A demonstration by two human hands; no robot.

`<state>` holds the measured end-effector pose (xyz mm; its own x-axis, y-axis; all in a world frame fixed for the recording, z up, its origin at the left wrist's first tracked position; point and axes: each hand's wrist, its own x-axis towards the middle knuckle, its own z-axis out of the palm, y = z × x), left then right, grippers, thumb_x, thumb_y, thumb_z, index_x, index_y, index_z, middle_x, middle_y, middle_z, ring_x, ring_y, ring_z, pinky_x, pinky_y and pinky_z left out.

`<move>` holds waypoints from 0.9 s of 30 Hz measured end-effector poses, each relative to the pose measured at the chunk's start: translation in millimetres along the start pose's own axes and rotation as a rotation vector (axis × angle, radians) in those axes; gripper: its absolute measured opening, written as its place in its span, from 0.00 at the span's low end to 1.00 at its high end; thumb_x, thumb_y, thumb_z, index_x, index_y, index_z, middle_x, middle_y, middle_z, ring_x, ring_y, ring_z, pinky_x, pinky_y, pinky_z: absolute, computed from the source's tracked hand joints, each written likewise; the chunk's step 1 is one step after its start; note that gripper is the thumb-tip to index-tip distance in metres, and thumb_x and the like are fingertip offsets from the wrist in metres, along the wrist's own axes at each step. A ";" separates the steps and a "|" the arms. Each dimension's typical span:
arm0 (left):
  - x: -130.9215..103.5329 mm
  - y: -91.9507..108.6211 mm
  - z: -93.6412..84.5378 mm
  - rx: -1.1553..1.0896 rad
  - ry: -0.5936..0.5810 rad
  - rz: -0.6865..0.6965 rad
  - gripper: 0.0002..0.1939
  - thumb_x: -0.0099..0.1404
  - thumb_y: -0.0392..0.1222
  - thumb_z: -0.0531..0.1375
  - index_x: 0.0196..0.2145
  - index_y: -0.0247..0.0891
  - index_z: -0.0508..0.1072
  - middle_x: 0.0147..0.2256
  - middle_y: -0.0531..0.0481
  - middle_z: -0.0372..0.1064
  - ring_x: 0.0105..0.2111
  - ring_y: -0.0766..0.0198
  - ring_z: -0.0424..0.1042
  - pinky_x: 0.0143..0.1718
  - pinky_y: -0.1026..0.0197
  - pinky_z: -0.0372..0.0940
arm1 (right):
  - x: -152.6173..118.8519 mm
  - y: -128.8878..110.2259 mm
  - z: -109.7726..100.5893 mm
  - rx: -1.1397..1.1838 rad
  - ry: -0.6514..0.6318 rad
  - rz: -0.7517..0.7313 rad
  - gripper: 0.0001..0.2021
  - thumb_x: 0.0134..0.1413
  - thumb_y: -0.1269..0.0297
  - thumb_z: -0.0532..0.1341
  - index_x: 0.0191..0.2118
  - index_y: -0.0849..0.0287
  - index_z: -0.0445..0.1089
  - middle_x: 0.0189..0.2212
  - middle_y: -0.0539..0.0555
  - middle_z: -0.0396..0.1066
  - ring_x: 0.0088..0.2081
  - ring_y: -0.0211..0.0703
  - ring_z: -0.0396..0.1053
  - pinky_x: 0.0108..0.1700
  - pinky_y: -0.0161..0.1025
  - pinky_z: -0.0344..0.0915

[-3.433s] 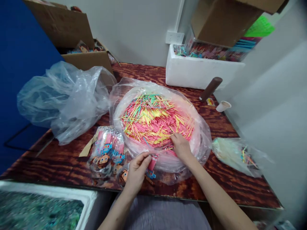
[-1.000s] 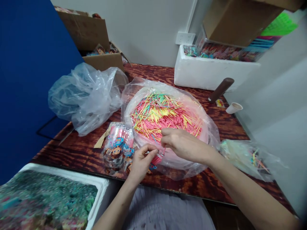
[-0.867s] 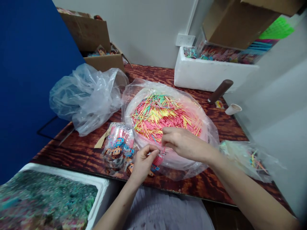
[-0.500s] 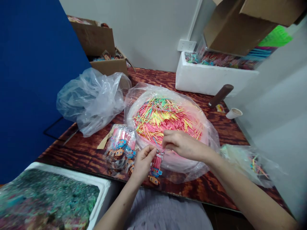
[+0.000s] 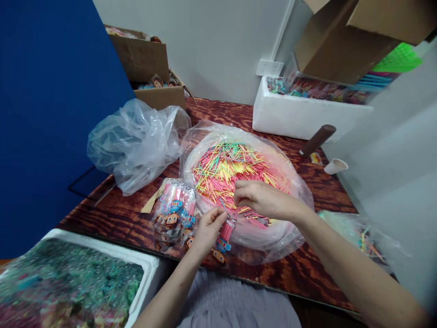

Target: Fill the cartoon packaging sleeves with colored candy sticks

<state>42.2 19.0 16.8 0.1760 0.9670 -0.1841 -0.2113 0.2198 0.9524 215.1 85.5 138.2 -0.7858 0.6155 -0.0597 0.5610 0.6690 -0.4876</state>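
Note:
A small clear printed packet (image 5: 225,234) with pink sticks inside and a cartoon face at its base is pinched by its top edge in my left hand (image 5: 209,230). My right hand (image 5: 261,198) hovers just above and right of the packet's top, over the near side of a round basin (image 5: 189,168) lined with clear plastic. Its fingers are pressed together, and whatever they hold is hidden. Heaped in the basin are thin pink, yellow and green sticks (image 5: 225,171). Left of my left hand lies a pile of similar filled packets (image 5: 174,209).
A crumpled clear bag (image 5: 139,141) lies at the left, before cardboard boxes (image 5: 160,96). White foam boxes stand at the back right (image 5: 300,111) and front left (image 5: 145,269). A brown cylinder (image 5: 317,140), a paper cup (image 5: 335,166) and another plastic bag (image 5: 355,232) are on the right.
My right hand has lifted slightly away from the packet's top. The left hand keeps its pinch on the packet, which leans a little more. The whole view has shifted slightly.

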 end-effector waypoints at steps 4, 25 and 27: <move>2.7 -2.2 -1.2 -0.041 -0.019 -0.044 0.16 0.60 0.53 0.62 0.28 0.36 0.69 0.24 0.55 0.62 0.23 0.69 0.59 0.25 0.67 0.56 | 4.5 7.9 -0.6 0.043 0.026 0.020 0.09 0.59 0.77 0.57 0.31 0.61 0.71 0.32 0.51 0.67 0.34 0.37 0.65 0.37 0.35 0.58; 8.8 -8.0 -2.9 -0.336 0.044 -0.076 0.15 0.56 0.50 0.67 0.29 0.34 0.75 0.23 0.55 0.66 0.22 0.71 0.63 0.24 0.69 0.56 | -0.9 -13.0 71.6 0.231 0.325 0.179 0.05 0.60 0.71 0.61 0.33 0.58 0.72 0.34 0.52 0.69 0.40 0.43 0.65 0.44 0.41 0.61; 9.5 -8.8 -5.5 -0.319 0.096 -0.036 0.14 0.57 0.50 0.66 0.31 0.34 0.77 0.26 0.53 0.71 0.25 0.69 0.67 0.27 0.68 0.60 | -5.8 -20.8 80.2 0.270 0.343 0.167 0.03 0.60 0.66 0.61 0.36 0.57 0.72 0.40 0.54 0.69 0.46 0.46 0.64 0.49 0.44 0.61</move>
<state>40.5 26.9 5.3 0.1001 0.9623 -0.2528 -0.5000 0.2684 0.8234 187.2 34.6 78.8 -0.5340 0.8379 0.1125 0.5491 0.4450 -0.7074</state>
